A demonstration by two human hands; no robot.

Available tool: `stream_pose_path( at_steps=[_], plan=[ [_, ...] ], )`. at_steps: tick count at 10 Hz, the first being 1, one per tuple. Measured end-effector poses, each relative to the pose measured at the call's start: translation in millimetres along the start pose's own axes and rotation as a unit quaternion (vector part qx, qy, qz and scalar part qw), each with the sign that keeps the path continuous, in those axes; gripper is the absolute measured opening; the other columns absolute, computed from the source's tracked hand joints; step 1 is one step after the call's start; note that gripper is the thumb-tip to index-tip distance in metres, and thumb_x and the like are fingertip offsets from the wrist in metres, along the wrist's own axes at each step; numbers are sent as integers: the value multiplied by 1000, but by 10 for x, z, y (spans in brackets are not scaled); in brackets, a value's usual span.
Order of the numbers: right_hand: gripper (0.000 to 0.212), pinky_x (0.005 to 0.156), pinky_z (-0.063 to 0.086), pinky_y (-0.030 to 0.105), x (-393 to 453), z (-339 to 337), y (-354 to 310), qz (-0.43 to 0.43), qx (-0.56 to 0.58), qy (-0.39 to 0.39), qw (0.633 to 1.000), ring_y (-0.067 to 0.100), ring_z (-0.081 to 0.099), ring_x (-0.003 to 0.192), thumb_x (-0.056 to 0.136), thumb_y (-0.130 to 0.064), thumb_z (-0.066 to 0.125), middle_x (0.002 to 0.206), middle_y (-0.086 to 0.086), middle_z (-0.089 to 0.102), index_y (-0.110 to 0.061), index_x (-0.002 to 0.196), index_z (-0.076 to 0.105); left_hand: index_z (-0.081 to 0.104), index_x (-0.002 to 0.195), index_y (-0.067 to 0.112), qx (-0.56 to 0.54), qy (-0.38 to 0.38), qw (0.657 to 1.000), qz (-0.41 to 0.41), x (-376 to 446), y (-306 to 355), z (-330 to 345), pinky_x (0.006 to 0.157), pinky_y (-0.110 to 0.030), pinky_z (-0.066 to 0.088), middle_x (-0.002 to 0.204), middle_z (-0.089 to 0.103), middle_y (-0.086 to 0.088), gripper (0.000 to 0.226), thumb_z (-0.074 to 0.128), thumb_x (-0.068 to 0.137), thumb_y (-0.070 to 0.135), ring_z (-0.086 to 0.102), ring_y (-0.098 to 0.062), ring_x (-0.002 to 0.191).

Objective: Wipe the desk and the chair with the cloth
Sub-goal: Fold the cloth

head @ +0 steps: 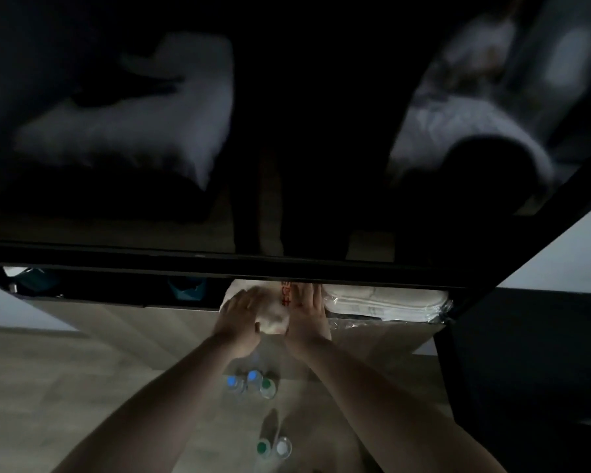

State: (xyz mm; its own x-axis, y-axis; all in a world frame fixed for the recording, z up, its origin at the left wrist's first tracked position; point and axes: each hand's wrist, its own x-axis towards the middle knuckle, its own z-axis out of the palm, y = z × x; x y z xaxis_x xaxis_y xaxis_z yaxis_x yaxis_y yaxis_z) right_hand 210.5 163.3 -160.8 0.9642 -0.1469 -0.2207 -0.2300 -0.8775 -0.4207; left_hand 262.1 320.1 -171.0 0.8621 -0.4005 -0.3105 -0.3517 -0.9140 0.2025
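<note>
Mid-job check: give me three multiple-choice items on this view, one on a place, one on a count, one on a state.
1. Where do both hands reach?
A. the white bundle under the dark screen
B. the bottles
C. the floor

2. How many bottle caps show on the desk?
A. two
B. five
C. eight

3. What is the state of the dark screen?
A. showing a picture
B. off and reflecting
C. cracked

Answers:
1 A: left hand and right hand rest on the white bundle.
2 B: three caps near, two caps nearer.
3 B: the dark screen mirrors bedding.

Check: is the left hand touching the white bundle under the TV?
Touching. The head view shows the left hand lying on the white bundle, fingers spread over its top, no gap visible.
</note>
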Motion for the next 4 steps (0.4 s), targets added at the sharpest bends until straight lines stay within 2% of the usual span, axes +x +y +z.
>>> stream_pose_path(
  at_steps=[1,2,3,4],
  plan=[
    [90,125,14,46,-195,-78,-36,16,1,-5,1000,29,-23,151,93,-17,53,163,10,-28,-17,160,-6,19,164,25,-3,2,1000,5,-125,30,-141,128,-36,9,172,8,-2,73,54,99,18,5,-25,159],
    [89,121,26,47,-527,-244,-71,12,20,-32,999,26,-26,150,88,-9,52,162,2,-32,-26,161,3,25,162,26,10,-22,1000,12,-376,75,-267,128,-38,11,172,11,0,70,52,98,17,7,-23,158],
    [85,124,19,46,-1034,-557,-136,16,38,-66,997,26,-20,152,87,-15,54,166,2,-17,-23,161,13,30,161,24,21,-55,997,56,-883,215,-527,127,-36,15,172,11,-1,66,50,98,19,10,-24,158],
    [81,125,15,42,-1445,-786,-140,10,44,-51,998,27,-12,153,85,-29,61,167,4,-4,-20,157,26,37,157,26,2,-4,994,108,-1307,359,-758,124,-32,18,170,18,1,63,53,97,23,17,-20,156]
  ],
)
